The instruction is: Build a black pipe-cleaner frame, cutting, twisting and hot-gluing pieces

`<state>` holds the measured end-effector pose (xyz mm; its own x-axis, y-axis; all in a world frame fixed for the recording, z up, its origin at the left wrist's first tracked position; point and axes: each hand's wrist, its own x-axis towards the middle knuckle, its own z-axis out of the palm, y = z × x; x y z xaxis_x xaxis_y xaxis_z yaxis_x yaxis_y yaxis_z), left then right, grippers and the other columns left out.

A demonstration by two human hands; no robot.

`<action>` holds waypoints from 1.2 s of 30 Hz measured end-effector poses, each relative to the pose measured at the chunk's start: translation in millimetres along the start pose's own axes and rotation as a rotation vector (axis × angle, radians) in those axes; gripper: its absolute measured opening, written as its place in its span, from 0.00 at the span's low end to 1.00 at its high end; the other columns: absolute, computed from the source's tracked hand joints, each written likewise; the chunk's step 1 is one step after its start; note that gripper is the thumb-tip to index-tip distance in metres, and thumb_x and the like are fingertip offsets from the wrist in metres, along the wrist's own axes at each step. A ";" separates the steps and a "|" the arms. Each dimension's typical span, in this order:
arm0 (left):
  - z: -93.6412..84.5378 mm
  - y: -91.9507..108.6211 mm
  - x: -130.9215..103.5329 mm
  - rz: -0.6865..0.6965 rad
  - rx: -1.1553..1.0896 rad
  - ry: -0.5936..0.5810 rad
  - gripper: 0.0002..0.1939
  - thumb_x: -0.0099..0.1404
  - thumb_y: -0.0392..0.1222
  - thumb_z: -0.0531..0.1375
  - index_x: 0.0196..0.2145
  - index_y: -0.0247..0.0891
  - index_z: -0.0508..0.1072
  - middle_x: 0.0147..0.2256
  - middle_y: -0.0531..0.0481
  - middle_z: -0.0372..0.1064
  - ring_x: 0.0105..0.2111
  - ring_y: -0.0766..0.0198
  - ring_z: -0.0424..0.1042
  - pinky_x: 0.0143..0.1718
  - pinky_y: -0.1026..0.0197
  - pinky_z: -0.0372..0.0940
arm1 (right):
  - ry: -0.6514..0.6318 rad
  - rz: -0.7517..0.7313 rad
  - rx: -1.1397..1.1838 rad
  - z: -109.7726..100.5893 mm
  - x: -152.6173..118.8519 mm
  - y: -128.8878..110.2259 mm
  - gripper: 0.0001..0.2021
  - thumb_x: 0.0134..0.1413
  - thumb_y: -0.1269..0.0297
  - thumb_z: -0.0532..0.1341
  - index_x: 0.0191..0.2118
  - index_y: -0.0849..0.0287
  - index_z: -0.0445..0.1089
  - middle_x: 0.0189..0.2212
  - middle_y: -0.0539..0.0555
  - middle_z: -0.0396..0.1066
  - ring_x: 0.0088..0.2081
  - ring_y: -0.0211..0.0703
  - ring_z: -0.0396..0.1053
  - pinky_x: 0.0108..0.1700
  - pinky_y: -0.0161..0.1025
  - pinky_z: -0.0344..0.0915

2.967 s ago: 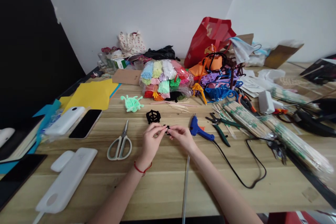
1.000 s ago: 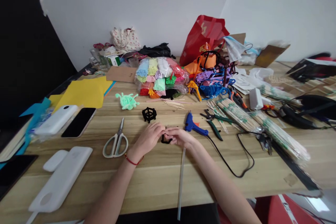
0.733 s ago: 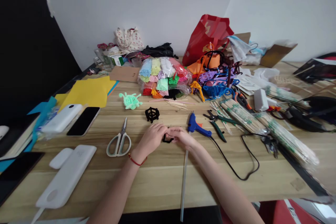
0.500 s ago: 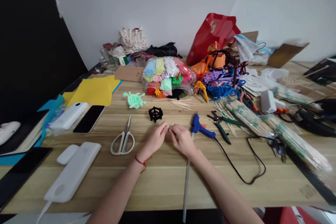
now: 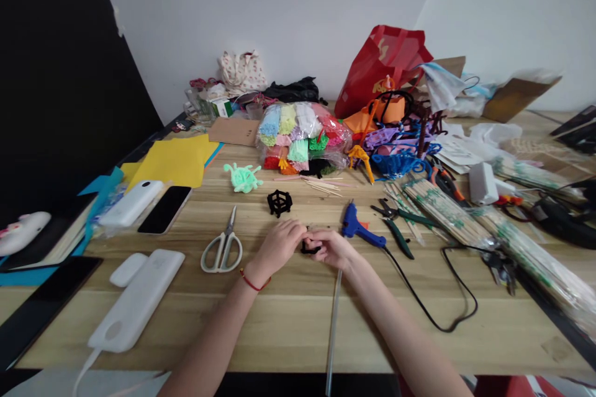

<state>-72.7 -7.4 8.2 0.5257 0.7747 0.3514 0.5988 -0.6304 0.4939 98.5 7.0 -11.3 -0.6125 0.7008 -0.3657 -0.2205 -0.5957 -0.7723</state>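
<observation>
My right hand [image 5: 329, 248] is closed with a small black piece [image 5: 310, 249] between its fingers, which looks like bent pipe cleaner. My left hand [image 5: 281, 247] meets it from the other side, its fingertips pinched together at the same piece; most of that piece is hidden. Just beyond the hands stands a black openwork frame [image 5: 279, 203] of fuzzy stems. A mint-green pipe-cleaner shape [image 5: 243, 178] lies farther back. White-handled scissors [image 5: 222, 251] rest left of my left hand. A blue glue gun [image 5: 361, 227] with a long clear glue stick [image 5: 333, 329] lies beside my right hand.
Green-handled pliers [image 5: 395, 232] and bundles of wooden sticks [image 5: 447, 211] lie to the right. A bag of coloured pipe cleaners [image 5: 302, 136] sits at the back. Phone [image 5: 165, 209], white power bank [image 5: 137, 301] and yellow sheets [image 5: 172, 161] are on the left.
My right hand has turned so its fingers show, and the black piece is now visible below the fingertips. Both hands stay together. The view has shifted slightly.
</observation>
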 end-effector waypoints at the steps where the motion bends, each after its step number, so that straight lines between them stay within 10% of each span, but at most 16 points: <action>1: 1.0 -0.1 0.1 0.014 0.029 0.001 0.11 0.68 0.39 0.46 0.30 0.39 0.63 0.29 0.49 0.64 0.33 0.61 0.64 0.36 0.59 0.58 | -0.013 0.006 0.008 0.2 0.7 0.6 0.08 0.39 0.63 0.64 0.24 0.63 0.66 0.17 0.46 0.55 0.18 0.28 0.43 0.19 0.31 0.37; 12: 11.7 0.3 2.4 -0.300 -0.239 0.064 0.14 0.69 0.43 0.43 0.29 0.39 0.60 0.26 0.53 0.61 0.27 0.65 0.62 0.30 0.63 0.56 | 0.434 -0.780 -1.248 23.5 -7.7 9.7 0.11 0.57 0.65 0.51 0.32 0.60 0.69 0.28 0.57 0.66 0.31 0.44 0.61 0.38 0.40 0.56; 21: -8.3 2.1 1.6 -0.200 -0.298 -0.042 0.12 0.70 0.43 0.42 0.33 0.40 0.61 0.32 0.51 0.64 0.34 0.64 0.64 0.38 0.61 0.59 | 0.218 -0.339 -0.452 9.9 -0.5 -0.1 0.15 0.50 0.52 0.59 0.28 0.61 0.70 0.23 0.50 0.66 0.25 0.36 0.59 0.28 0.33 0.54; 36: -3.8 -0.4 1.3 -0.013 -0.063 -0.013 0.10 0.69 0.37 0.44 0.33 0.39 0.62 0.34 0.48 0.63 0.37 0.62 0.63 0.40 0.59 0.59 | -0.012 0.006 0.150 2.1 -1.0 -6.6 0.09 0.40 0.65 0.66 0.27 0.64 0.68 0.21 0.48 0.60 0.22 0.29 0.51 0.19 0.28 0.42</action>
<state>-74.6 -5.9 11.5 0.5265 0.7816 0.3345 0.5662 -0.6159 0.5478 99.0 9.5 -4.7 -0.6233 0.6926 -0.3631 -0.3271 -0.6527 -0.6834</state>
